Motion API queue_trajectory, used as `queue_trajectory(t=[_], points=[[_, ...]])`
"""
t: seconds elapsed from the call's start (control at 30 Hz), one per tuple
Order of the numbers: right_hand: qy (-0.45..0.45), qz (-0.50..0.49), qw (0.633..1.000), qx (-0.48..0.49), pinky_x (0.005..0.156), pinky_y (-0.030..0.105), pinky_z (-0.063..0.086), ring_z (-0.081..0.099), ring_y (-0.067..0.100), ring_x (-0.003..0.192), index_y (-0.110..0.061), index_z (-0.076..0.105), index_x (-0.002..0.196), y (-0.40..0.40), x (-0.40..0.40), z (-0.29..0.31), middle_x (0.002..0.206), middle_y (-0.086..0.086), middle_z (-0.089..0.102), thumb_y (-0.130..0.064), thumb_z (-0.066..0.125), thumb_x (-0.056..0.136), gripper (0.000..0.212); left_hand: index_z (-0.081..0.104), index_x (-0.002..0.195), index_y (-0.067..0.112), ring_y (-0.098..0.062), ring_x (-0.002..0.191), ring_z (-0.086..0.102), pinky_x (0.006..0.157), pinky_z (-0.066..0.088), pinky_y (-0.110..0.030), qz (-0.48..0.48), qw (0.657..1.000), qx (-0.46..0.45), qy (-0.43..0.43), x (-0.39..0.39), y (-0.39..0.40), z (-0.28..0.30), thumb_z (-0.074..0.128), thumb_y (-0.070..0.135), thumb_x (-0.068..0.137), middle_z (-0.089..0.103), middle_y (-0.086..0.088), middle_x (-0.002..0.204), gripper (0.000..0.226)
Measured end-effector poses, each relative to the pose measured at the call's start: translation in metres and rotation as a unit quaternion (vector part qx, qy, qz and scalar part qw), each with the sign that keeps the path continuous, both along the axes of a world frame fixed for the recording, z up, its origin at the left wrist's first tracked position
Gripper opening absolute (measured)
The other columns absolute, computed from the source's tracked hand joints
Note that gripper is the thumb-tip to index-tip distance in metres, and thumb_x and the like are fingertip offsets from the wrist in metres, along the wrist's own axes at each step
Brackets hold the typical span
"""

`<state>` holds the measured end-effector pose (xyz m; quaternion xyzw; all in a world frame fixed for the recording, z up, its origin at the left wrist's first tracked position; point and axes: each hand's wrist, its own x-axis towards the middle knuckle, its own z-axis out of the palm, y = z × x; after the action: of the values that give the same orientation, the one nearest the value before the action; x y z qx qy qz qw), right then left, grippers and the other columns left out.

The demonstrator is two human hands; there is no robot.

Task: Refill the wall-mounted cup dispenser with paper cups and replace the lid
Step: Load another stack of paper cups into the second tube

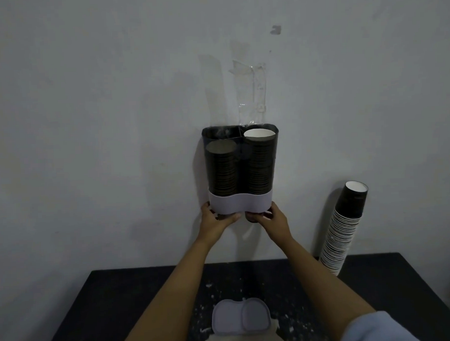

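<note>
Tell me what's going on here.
A person has both hands, left hand and right hand, at the bottom of the wall dispenser. Both tubes hold cups; the right stack reaches higher. The lid lies on the table, not yet on. A spare cup stack leans against the wall.

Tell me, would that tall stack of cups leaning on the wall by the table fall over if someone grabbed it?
Probably, unless held carefully. The leaning cup stack is tall, narrow and already tilted against the wall, so a sideways nudge would likely tip it. Being nested paper cups, it looks light and may bend or separate if lifted from the top. It stands near the table edge, too.
</note>
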<state>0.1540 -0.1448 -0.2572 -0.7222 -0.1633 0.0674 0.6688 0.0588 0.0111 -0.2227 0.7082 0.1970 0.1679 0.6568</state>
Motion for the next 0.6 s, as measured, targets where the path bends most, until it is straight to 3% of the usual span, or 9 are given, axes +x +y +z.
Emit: queue_trajectory(t=[0.13, 0.37, 0.5, 0.6], points=[[-0.002, 0.008, 1.0, -0.019, 0.081, 0.025, 0.048, 0.06, 0.023, 0.11, -0.016, 0.052, 0.13, -0.0016, 0.0, -0.0063, 0.116, 0.002, 0.062, -0.022, 0.08, 0.076, 0.062, 0.02, 0.143, 0.011, -0.03, 0.124, 0.053, 0.096, 0.047, -0.031, 0.003, 1.0, -0.004, -0.004, -0.0004, -0.0003, -0.0006, 0.082, 0.011, 0.07, 0.043, -0.013, 0.144, 0.095], [-0.006, -0.001, 1.0, -0.012, 0.067, 0.01, 0.051, 0.06, 0.021, 0.104, -0.012, 0.054, 0.129, -0.0017, -0.0027, -0.0037, 0.113, 0.002, 0.062, -0.016, 0.078, 0.078, 0.057, 0.022, 0.143, 0.011, -0.028, 0.124, 0.053, 0.097, 0.047, -0.03, -0.004, 1.0, -0.001, -0.002, -0.0031, 0.0004, 0.0022, 0.082, 0.013, 0.07, 0.043, -0.011, 0.144, 0.094], [-0.012, -0.004, 1.0, -0.017, 0.086, 0.035, 0.055, 0.06, 0.022, 0.106, -0.017, 0.055, 0.127, -0.0012, -0.0004, -0.0026, 0.112, 0.0, 0.062, -0.02, 0.079, 0.078, 0.055, 0.023, 0.142, 0.01, -0.028, 0.123, 0.054, 0.092, 0.047, -0.028, -0.005, 1.0, -0.011, -0.007, -0.0036, -0.0006, 0.0029, 0.081, 0.01, 0.071, 0.043, -0.011, 0.144, 0.092], [-0.018, -0.006, 1.0, -0.02, 0.075, 0.016, 0.047, 0.057, 0.017, 0.104, -0.013, 0.054, 0.128, -0.0016, -0.0011, 0.0004, 0.112, 0.001, 0.061, -0.018, 0.076, 0.08, 0.054, 0.023, 0.142, 0.01, -0.028, 0.123, 0.054, 0.092, 0.047, -0.028, -0.002, 1.0, -0.009, -0.008, -0.004, -0.0016, 0.0038, 0.081, 0.009, 0.071, 0.043, -0.011, 0.143, 0.092]])
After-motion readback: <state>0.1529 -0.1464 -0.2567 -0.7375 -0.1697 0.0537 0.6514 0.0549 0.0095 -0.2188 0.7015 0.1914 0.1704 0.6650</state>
